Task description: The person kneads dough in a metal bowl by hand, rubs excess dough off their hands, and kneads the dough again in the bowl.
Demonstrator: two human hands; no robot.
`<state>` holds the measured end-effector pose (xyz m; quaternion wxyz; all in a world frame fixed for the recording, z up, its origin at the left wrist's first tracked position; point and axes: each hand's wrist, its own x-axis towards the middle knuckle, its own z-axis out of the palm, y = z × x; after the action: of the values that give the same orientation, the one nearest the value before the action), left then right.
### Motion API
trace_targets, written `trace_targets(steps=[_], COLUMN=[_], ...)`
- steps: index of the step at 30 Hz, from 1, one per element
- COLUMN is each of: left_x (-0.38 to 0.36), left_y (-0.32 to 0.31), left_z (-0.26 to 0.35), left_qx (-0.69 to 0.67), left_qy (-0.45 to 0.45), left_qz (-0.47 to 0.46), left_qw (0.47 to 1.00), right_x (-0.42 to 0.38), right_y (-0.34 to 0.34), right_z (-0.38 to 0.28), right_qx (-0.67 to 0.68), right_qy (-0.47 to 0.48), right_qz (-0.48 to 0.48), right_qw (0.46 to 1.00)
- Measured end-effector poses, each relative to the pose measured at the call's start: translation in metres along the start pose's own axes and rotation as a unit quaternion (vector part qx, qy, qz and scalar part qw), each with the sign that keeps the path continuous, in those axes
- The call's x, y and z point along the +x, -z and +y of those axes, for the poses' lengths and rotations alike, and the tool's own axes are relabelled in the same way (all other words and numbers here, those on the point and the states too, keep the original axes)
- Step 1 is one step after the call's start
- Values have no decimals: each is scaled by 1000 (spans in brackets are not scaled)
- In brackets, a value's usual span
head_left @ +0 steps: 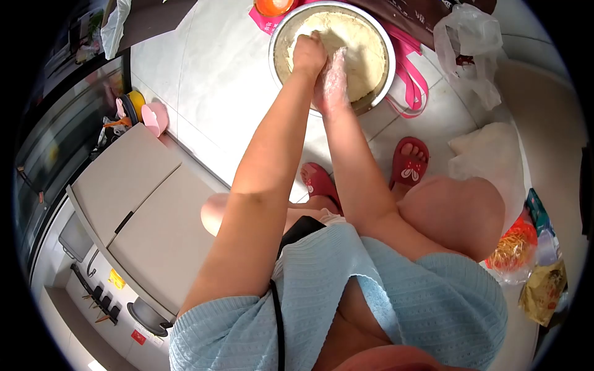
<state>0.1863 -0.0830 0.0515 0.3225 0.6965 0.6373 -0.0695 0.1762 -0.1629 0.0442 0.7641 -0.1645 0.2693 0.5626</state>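
A round metal bowl (391,68) stands on the floor ahead of me, holding a wide pale mass of dough or floury mixture (366,52). My left hand (309,55) is closed, its fingers curled over the left part of the mixture; whatever they may grip is hidden. Right beside it, my right hand (333,83) reaches over the bowl's near rim with its fingers stretched out. A white, floury coating covers the right hand down to the wrist. The left hand looks mostly clean.
An orange bowl (274,6) sits beyond the metal bowl, and a pink bag strap (413,93) lies to its right. Clear plastic bags (473,49) are at the right. A grey cabinet (158,229) stands at left. My red slippers (410,162) are nearby, with food packets (513,247) lower right.
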Motion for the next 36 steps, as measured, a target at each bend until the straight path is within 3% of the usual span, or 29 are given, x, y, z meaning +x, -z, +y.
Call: trace_targets(steps=[2,4,5,6,7,8,9,11,12,14,15,16,17,18,19,21,23,25,26,29,31,33,36], left_x=[13,34,34,33,19,-1,-14,-14,-21,-43,-47,-49,-49,-53,-58,-67,-77,-89,-96,-100,-98,-92,-81], left_y=[11,7,4,3,14,12,10,-5,-1,9,8,5,3,15,17,18,16,15,14,6,-1,-5,-6], left_z=[-5,-17,-29,-36,-23,-6,1,-24,-21,-7,-15,-26,-36,-36,-38,-43,-46,-39,-36,-26,-24,-24,-30], left_qx=[-60,-234,-234,-43,151,-17,-56,86,87,-72,-72,-280,-474,-545,-545,-585,-596,-627,-640,-599,-596,-541,-478], left_qy=[38,160,160,25,-110,51,43,-81,-81,81,82,73,63,72,72,71,70,78,76,131,115,103,123], left_qz=[-40,-97,-98,-69,-35,-36,-31,-23,-25,-130,-130,-149,-162,-201,-200,-99,-123,-238,-251,-185,-165,-150,-148], left_qw=[997,954,954,996,982,998,997,993,993,986,985,946,863,811,811,802,791,737,722,769,778,821,857], right_x=[3,13,10,-1,-11,-16,-13,-6,-8,-7,-6,-2,2,4,6,11,15,17,18,22,22,25,26], right_y=[2,8,10,0,-10,-18,-18,-13,-13,-10,-9,-9,-7,-4,-2,7,15,17,18,23,31,38,39], right_z=[8,14,12,4,-2,-5,-5,-8,-13,-28,-31,-28,-28,-28,-26,-24,-24,-25,-24,-27,-26,-29,-25], right_qx=[-2,-126,-126,-63,0,9,11,7,-29,-10,10,-11,-12,28,67,66,76,120,153,207,230,261,211], right_qy=[-14,27,28,1,-26,-28,-29,-20,-10,-18,-27,21,23,23,23,30,62,72,84,99,99,91,111], right_qz=[-11,-28,-28,-49,-70,-32,-31,41,34,22,10,-7,-8,-1,6,-16,-30,-66,-51,-50,-59,-69,-79], right_qw=[1000,991,991,997,997,999,999,999,999,1000,1000,1000,1000,999,997,997,995,988,983,972,966,959,968])
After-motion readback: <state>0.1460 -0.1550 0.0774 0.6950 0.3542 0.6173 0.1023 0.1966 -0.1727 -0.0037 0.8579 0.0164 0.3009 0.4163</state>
